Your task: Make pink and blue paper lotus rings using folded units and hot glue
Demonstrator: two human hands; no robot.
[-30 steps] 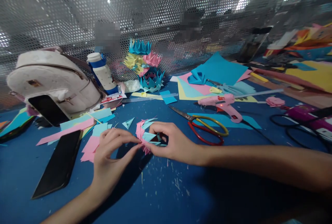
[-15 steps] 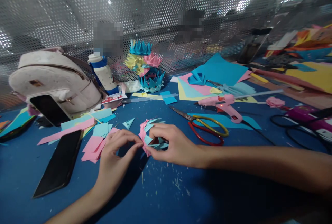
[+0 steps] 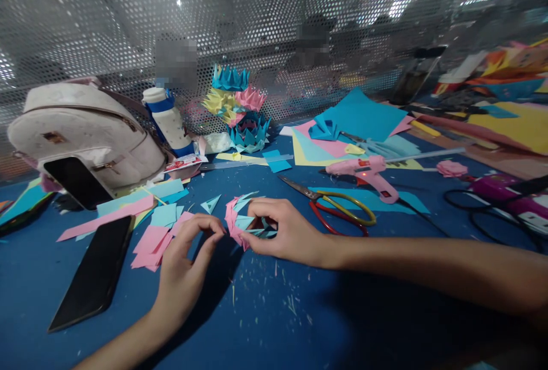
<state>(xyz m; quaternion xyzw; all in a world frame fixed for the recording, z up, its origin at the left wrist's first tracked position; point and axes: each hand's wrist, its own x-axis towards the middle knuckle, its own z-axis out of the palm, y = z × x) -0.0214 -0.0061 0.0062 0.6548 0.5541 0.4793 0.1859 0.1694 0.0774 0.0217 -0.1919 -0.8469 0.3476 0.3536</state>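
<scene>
A pink and light-blue folded paper flower (image 3: 234,220) is held up on its side over the blue table. My right hand (image 3: 285,233) grips it from the right, the thumb at its lower rim and the other fingers partly hidden behind the petals. Just left of the flower, my left hand (image 3: 188,256) has its thumb and forefinger pinched together; anything between the tips is too small to make out. A small light-blue folded paper triangle (image 3: 210,204) lies behind the hands. Pink paper pieces (image 3: 150,246) lie beyond my left hand.
Scissors (image 3: 336,205) and a pink glue gun (image 3: 359,170) lie at the right, with a black cord. A phone (image 3: 92,276) lies at the left, before a backpack (image 3: 81,124) and a bottle (image 3: 166,121). Stacked paper flowers (image 3: 237,104) stand at the perforated panel.
My left hand has drawn a little left, its fingertips parting from the flower's pink edge. My right hand keeps its hold, with the flower slightly turned. The view has shifted slightly.
</scene>
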